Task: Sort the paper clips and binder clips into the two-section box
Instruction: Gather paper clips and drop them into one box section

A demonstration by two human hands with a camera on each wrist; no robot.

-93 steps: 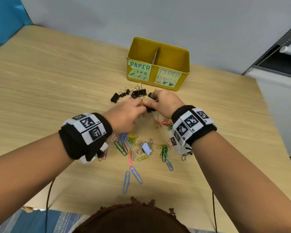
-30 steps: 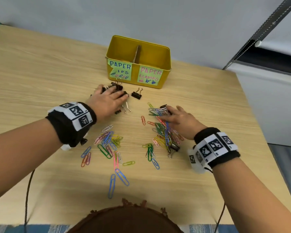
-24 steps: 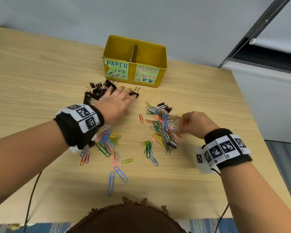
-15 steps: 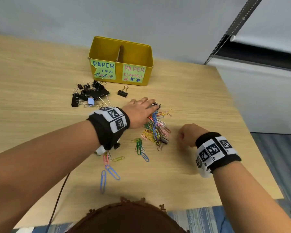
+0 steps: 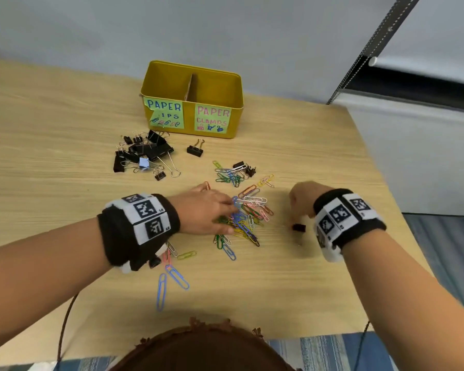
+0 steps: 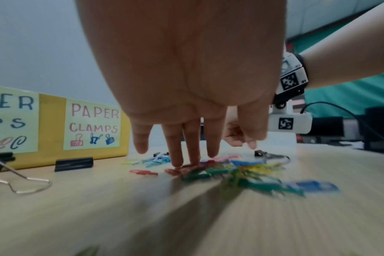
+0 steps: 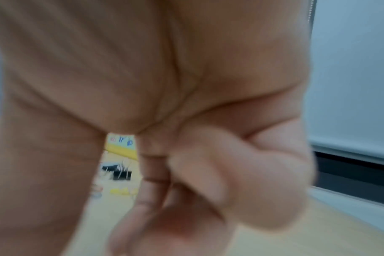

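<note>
The yellow two-section box (image 5: 236, 103) stands at the back, labelled for paper clips on the left and paper clamps on the right. Black binder clips (image 5: 142, 153) lie heaped in front of it, with one binder clip (image 5: 194, 150) apart. My left hand (image 5: 206, 210) lies flat on the coloured paper clip pile (image 5: 248, 210), its straight fingers (image 6: 178, 155) pressing the clips. My right hand (image 5: 302, 199) is curled just right of the pile. A small black binder clip (image 5: 298, 227) lies on the table right under its fingertips. I cannot tell whether they touch.
A smaller bunch of paper clips (image 5: 229, 175) with two binder clips (image 5: 245, 168) lies between pile and box. Loose blue paper clips (image 5: 176, 277) lie near the front edge. The table's right edge (image 5: 381, 183) is close to my right wrist.
My left hand has left the binder clip heap and moved right onto the paper clips. My right hand has drawn back to the right, and a small black binder clip now lies outside the pile.
</note>
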